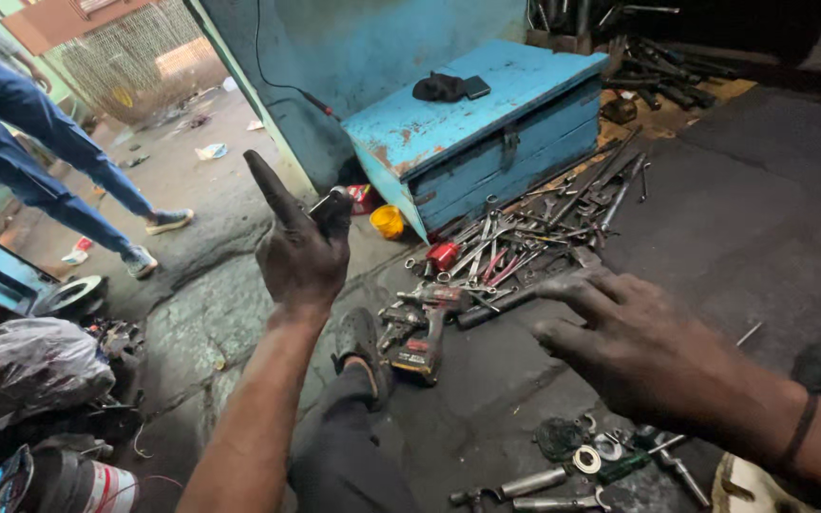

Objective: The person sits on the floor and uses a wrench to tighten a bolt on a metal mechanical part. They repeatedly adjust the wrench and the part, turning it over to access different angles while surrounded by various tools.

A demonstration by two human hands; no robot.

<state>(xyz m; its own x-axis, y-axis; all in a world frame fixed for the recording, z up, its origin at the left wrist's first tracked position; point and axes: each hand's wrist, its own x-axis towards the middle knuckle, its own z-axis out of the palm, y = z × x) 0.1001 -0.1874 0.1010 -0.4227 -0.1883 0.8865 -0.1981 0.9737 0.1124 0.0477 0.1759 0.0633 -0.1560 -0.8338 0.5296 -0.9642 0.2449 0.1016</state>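
1. Left hand (301, 252) is raised up in front, index finger pointing straight up, the other fingers curled around a small dark metal piece (327, 202) with a lighter tip poking out by the thumb. Can't tell exactly what it is, maybe a socket or a bit.
2. That piece looks small, stiff and light. Everything here is greasy, so I'd guess it's slippery, and a full curl of the fingers around its body seems the safer hold, not a fingertip pinch.
3. Right hand (634, 347) is open, palm down, fingers spread, holding nothing. It hovers over the floor (762, 218) near the pile of wrenches (525, 247).
4. Closest to its fingertips is a dark metal bar (496, 306), and just beside that a red impact wrench (428, 328) lying on its side. That one's probably heavy; grab it by the handle.
5. Behind the pile sits a blue toolbox (486, 123), lid shut.
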